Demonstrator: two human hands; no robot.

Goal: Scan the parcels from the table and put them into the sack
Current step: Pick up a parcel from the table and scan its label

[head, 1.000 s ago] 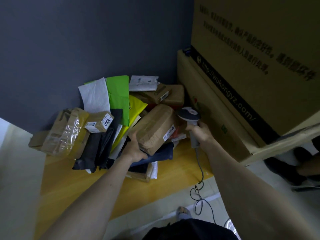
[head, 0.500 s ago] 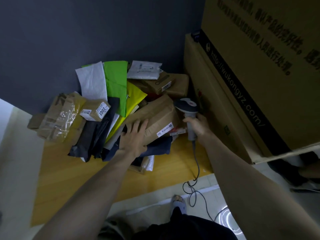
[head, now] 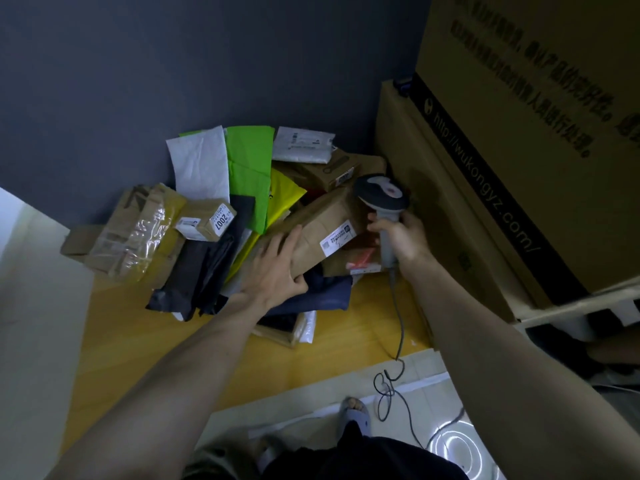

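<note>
The table (head: 363,327) has a yellow wood-grain top and stands against a dark wall, with a large cardboard carton (head: 450,216) at its right end; a heap of parcels sits toward the back of it; at the left, a tape-wrapped brown parcel (head: 138,233) lies on the surface beside a flat brown piece (head: 74,240); a black poly bag (head: 204,271) droops onto the top in front of them; nearer the front edge a navy bag (head: 322,296) rests over a shallow cardboard box (head: 280,332); a grey cable (head: 400,317) runs across the bare top and over its front edge.
</note>
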